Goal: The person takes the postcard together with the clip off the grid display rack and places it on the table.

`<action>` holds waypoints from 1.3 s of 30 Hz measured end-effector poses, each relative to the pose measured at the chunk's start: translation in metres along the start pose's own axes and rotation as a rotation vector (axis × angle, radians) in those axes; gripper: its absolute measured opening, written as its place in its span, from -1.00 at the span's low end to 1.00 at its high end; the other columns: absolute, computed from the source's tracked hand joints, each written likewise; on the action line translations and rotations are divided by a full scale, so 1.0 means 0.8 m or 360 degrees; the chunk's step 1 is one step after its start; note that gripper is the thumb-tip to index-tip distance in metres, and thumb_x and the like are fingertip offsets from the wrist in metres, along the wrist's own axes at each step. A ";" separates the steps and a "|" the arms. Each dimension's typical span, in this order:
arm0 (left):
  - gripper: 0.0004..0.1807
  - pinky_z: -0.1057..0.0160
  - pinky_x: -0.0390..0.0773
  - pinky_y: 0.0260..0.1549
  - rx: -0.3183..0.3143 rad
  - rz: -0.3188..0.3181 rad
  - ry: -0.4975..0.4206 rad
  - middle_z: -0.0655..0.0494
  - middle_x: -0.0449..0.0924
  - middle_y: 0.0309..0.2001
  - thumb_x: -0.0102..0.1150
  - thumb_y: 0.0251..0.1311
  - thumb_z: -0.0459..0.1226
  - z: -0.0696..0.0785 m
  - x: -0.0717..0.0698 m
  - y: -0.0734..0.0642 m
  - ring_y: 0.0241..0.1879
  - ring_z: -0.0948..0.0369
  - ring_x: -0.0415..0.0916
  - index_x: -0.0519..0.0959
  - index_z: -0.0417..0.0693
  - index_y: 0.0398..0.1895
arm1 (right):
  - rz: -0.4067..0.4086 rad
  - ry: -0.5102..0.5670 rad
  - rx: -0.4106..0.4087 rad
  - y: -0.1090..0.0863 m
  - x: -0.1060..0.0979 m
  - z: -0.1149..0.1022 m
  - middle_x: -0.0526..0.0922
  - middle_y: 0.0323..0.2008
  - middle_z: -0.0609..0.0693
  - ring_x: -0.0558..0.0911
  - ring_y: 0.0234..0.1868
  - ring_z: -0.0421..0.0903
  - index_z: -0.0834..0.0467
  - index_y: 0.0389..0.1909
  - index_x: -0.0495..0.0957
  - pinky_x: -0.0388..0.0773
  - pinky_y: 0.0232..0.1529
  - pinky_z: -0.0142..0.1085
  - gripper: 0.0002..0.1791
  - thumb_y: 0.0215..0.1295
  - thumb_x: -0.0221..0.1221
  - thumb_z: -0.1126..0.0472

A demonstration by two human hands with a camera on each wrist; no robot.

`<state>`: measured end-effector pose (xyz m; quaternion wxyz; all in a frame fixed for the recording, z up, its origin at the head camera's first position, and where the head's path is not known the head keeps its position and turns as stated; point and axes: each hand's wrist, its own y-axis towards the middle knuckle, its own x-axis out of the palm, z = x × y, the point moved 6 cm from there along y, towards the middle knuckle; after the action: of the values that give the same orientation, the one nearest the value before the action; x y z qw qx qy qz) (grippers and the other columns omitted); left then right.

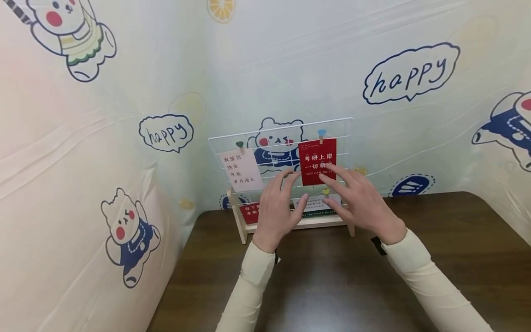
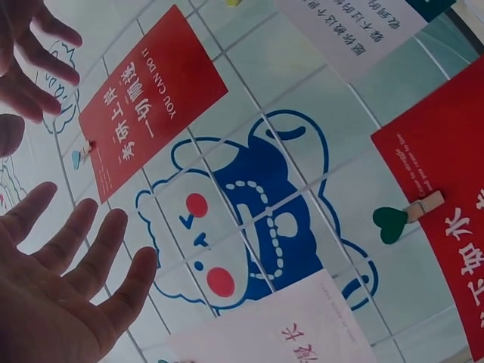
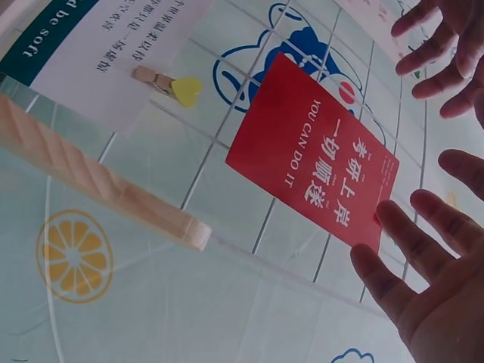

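Red rectangular card (image 1: 316, 161) clipped to white wire grid (image 1: 282, 128)

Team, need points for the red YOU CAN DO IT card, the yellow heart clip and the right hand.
Red YOU CAN DO IT card (image 3: 316, 153): right wrist view, middle of printed face.
Yellow heart clip (image 3: 185, 91): right wrist view, on the heart.
Right hand (image 1: 367, 201): head view, back of hand.

The background is formed by a creased, pale sheet (image 1: 290, 69). In the head view, an orange slice (image 1: 221, 9) is printed near eleven o'clock, a "happy" speech bubble (image 1: 412, 74) at two, and a smaller bubble (image 1: 166, 133) between nine and ten. A green-trimmed bear (image 1: 80, 44) is drawn at ten, a blue-clad bear (image 1: 134, 244) at eight. A dark wood-grain tabletop (image 1: 323, 286) is seen at six.
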<state>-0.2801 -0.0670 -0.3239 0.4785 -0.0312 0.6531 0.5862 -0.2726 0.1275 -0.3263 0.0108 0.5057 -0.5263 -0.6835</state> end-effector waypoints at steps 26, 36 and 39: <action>-0.34 0.04 0.54 0.38 -0.0176 0.0049 -0.0131 0.05 0.48 0.44 0.26 0.36 0.01 -0.008 0.018 0.041 0.40 0.09 0.50 0.41 0.06 0.47 | 0.0242 0.0132 0.0198 0.064 -0.018 0.032 0.62 0.13 0.25 0.68 0.07 0.18 0.15 0.33 0.56 0.77 -0.09 0.08 -0.37 0.20 0.46 0.28; -0.29 0.02 0.51 0.40 -0.0252 0.0010 -0.0294 0.07 0.45 0.48 0.20 0.38 0.06 -0.010 0.018 0.059 0.42 0.11 0.48 0.33 0.07 0.53 | 0.0294 0.0110 0.0287 0.085 -0.024 0.044 0.64 0.00 0.23 0.66 -0.17 0.13 0.12 0.33 0.55 0.75 -0.22 0.04 -0.47 0.34 0.35 0.24; -0.29 0.00 0.53 0.39 -0.0300 -0.0018 -0.0348 0.06 0.47 0.47 0.20 0.39 0.04 -0.013 0.019 0.062 0.39 0.09 0.51 0.33 0.04 0.53 | 0.0293 0.0087 0.0311 0.090 -0.024 0.046 0.65 -0.03 0.23 0.64 -0.23 0.11 0.14 0.32 0.55 0.73 -0.26 0.01 -0.49 0.36 0.34 0.23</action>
<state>-0.3244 -0.0518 -0.2989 0.5450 -0.0156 0.5388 0.6422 -0.3264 0.1321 -0.2633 0.0383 0.4724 -0.6341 -0.6110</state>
